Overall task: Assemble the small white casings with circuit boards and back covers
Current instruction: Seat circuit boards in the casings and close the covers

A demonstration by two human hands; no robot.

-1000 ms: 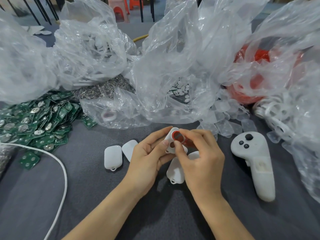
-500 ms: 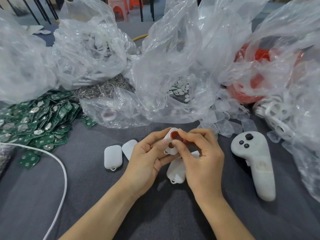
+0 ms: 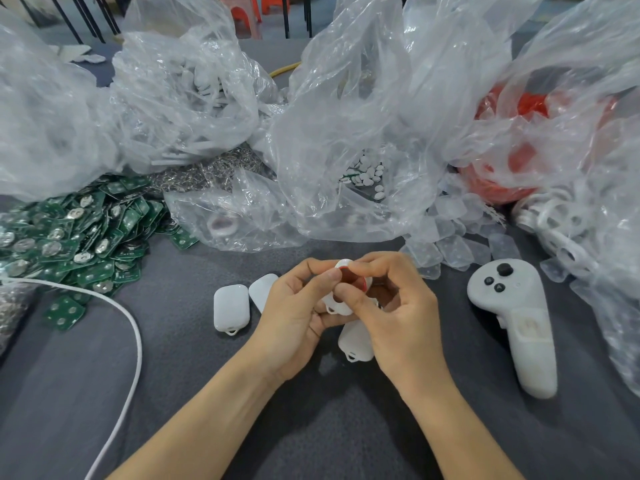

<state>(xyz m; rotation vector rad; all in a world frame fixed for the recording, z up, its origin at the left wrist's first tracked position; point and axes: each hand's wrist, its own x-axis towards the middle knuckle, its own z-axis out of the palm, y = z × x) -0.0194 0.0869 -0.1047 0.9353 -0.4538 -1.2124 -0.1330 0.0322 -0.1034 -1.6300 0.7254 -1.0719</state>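
Note:
Both hands meet over the grey table, holding one small white casing with a red part showing in its opening. My left hand grips the casing from the left, thumb on its upper edge. My right hand pinches it from the right, fingers curled over the red part. Two white casings lie side by side left of my hands. Another casing lies under my right hand. A heap of green circuit boards sits at the left.
Large clear plastic bags crowd the back, one holding small white pieces, one holding red parts. Clear covers are spilled at the right. A white handheld controller lies right of my hands. A white cable curves at the left.
My right fingers have closed further over the red part in the casing. The casing has tipped slightly in my hands; both hands stay in the same place.

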